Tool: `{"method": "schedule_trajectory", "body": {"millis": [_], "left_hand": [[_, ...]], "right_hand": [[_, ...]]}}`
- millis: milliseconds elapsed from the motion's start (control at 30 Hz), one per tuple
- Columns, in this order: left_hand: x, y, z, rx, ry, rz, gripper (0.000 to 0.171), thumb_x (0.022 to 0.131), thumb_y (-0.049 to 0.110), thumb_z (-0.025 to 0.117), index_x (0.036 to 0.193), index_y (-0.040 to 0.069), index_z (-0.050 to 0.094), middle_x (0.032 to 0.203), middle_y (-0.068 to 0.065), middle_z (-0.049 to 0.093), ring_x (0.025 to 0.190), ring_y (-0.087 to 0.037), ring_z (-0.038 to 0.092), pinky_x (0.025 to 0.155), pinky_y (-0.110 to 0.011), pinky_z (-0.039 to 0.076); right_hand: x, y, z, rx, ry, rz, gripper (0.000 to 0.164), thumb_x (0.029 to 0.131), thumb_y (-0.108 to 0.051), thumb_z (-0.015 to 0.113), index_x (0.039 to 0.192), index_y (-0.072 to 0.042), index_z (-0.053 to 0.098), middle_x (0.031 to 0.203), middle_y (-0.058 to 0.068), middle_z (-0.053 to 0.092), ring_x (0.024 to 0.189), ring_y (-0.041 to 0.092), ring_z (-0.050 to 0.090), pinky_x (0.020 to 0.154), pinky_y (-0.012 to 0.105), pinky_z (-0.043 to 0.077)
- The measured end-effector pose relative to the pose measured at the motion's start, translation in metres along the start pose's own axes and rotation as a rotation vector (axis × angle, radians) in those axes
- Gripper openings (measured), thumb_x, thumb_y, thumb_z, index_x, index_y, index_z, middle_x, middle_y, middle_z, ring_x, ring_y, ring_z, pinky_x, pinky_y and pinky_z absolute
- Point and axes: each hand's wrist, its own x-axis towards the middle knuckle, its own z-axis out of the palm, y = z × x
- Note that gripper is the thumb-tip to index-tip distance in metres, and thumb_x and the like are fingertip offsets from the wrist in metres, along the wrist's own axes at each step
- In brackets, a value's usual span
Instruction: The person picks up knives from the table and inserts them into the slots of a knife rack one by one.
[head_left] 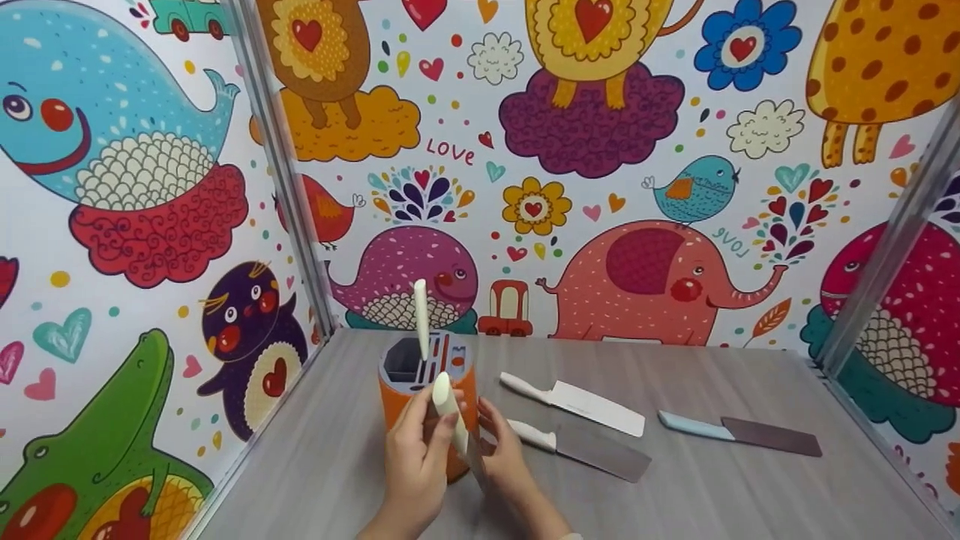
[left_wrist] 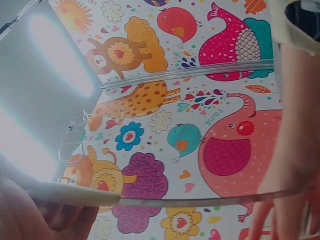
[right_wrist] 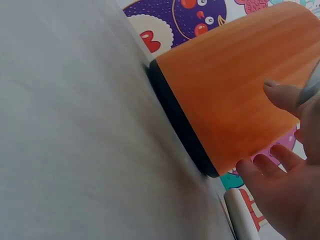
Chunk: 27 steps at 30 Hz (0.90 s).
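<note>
My left hand (head_left: 414, 461) grips the pale cream handle of a kitchen knife (head_left: 452, 421), held handle up with its blade slanting down toward my right hand. In the left wrist view the knife's blade (left_wrist: 200, 201) appears edge-on as a thin strip. My right hand (head_left: 504, 459) is beside the blade, its thumb and fingers spread and loosely bent; whether the blade touches it I cannot tell. Just behind both hands stands an orange knife block (right_wrist: 235, 90) with a grey slotted top. A second knife with a white handle (head_left: 421, 315) stands upright in it.
Right of the block lie a white-bladed cleaver (head_left: 600, 409) and a steel-bladed cleaver (head_left: 604, 451), both with white handles. Farther right is a dark-bladed knife with a light blue handle (head_left: 697, 425). Cartoon-printed panels (head_left: 480, 247) enclose the grey wood-grain table (head_left: 720, 495).
</note>
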Motion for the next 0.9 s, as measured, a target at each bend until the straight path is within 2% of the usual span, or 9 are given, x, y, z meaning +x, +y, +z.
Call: {"method": "schedule_trajectory", "body": {"millis": [100, 267, 400, 633, 767, 900], "left_hand": [[0.005, 0.007, -0.003, -0.019, 0.003, 0.005, 0.035, 0.101, 0.020, 0.056, 0.133, 0.006, 0.055, 0.116, -0.003, 0.068, 0.105, -0.018, 0.068, 0.095, -0.023, 0.054], [0.015, 0.017, -0.009, -0.019, 0.035, 0.038, 0.035, 0.101, 0.019, 0.055, 0.134, 0.008, 0.054, 0.115, -0.002, 0.068, 0.107, -0.019, 0.066, 0.094, -0.024, 0.054], [0.025, 0.026, -0.015, -0.049, 0.097, 0.111, 0.032, 0.101, 0.012, 0.054, 0.132, 0.004, 0.054, 0.115, -0.002, 0.069, 0.106, -0.017, 0.066, 0.093, -0.024, 0.055], [0.045, 0.044, -0.021, -0.077, 0.233, 0.256, 0.031, 0.101, 0.004, 0.051, 0.131, -0.004, 0.053, 0.115, -0.010, 0.068, 0.106, -0.016, 0.068, 0.095, -0.023, 0.053], [0.059, 0.053, -0.017, -0.060, 0.281, 0.326, 0.032, 0.100, 0.001, 0.052, 0.131, -0.006, 0.052, 0.116, -0.014, 0.067, 0.109, -0.014, 0.065, 0.098, -0.023, 0.051], [0.076, 0.058, -0.008, -0.005, 0.290, 0.400, 0.033, 0.098, 0.001, 0.056, 0.130, -0.006, 0.053, 0.117, -0.013, 0.066, 0.111, -0.015, 0.064, 0.098, -0.024, 0.052]], "right_hand": [[0.000, 0.002, 0.002, -0.059, -0.037, -0.031, 0.097, 0.079, -0.018, 0.084, 0.156, -0.010, 0.025, 0.157, 0.020, 0.035, 0.142, 0.042, 0.036, 0.110, 0.057, 0.041], [0.000, 0.004, 0.004, -0.192, -0.051, -0.003, 0.103, 0.081, -0.027, 0.082, 0.158, -0.010, 0.016, 0.159, 0.024, 0.027, 0.143, 0.046, 0.032, 0.108, 0.060, 0.041], [0.001, 0.006, 0.003, -0.178, -0.044, 0.039, 0.105, 0.079, -0.025, 0.083, 0.159, -0.012, 0.016, 0.160, 0.021, 0.028, 0.145, 0.043, 0.031, 0.110, 0.058, 0.040], [0.003, 0.007, 0.001, -0.149, -0.034, 0.055, 0.103, 0.078, -0.019, 0.084, 0.159, -0.018, 0.020, 0.160, 0.015, 0.031, 0.144, 0.040, 0.034, 0.110, 0.054, 0.041], [0.005, 0.009, 0.002, -0.152, -0.053, 0.062, 0.100, 0.080, -0.020, 0.082, 0.159, -0.023, 0.020, 0.161, 0.013, 0.031, 0.144, 0.038, 0.035, 0.111, 0.053, 0.041], [0.008, 0.010, 0.001, -0.160, -0.051, 0.020, 0.098, 0.081, -0.019, 0.081, 0.159, -0.020, 0.020, 0.159, 0.015, 0.034, 0.143, 0.040, 0.036, 0.111, 0.056, 0.040]]}}
